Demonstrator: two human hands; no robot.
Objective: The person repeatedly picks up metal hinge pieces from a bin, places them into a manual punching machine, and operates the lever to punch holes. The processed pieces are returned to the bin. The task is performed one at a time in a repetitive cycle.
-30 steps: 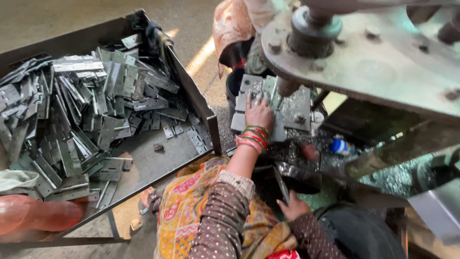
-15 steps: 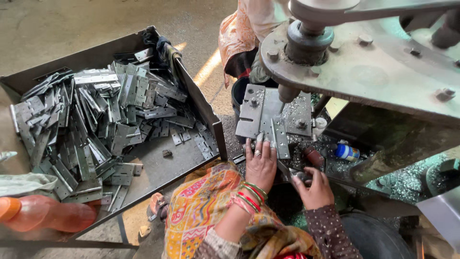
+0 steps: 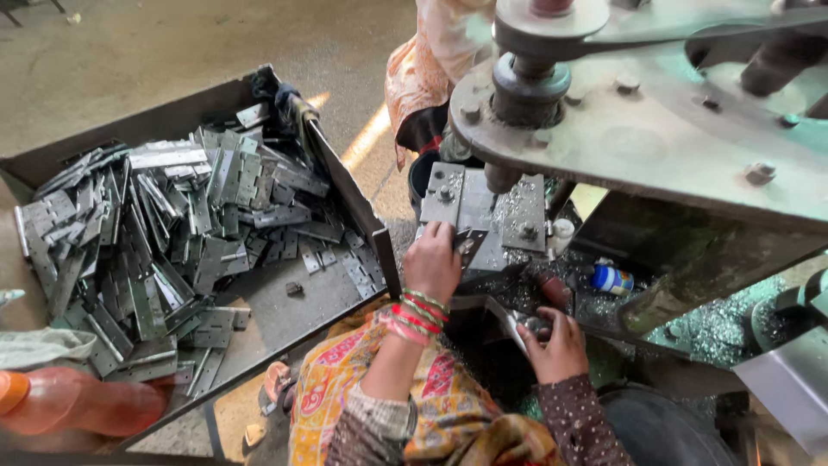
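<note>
A hinge plate (image 3: 470, 244) lies on the press bed (image 3: 483, 211) at the centre of the frame, just under the ram (image 3: 503, 177), and the left hand (image 3: 431, 263) rests on it with fingers (image 3: 442, 231) bent over its near edge, pressing it down on the bed rather than pinching it; red and green bangles (image 3: 414, 315) ring that wrist. The right hand (image 3: 559, 345) sits lower and to the right of centre, well apart from the left, its fingers curled round a small dark metal piece (image 3: 536, 324) beside a slanted steel chute (image 3: 496, 311); how tightly it grips I cannot tell. The press frame (image 3: 655, 129), grey and bolted, fills the upper right, with metal shavings (image 3: 716, 324) scattered beneath it and a small blue and white bottle (image 3: 612, 279) lying right of the bed. A large tray (image 3: 345, 185) takes up the left half of the frame, heaped with grey hinges (image 3: 172, 224). An orange bottle (image 3: 78, 404) lies at the lower left corner beside a pale cloth (image 3: 39, 345). A second person in a peach garment (image 3: 431, 60) stands at the top centre, behind the press
</note>
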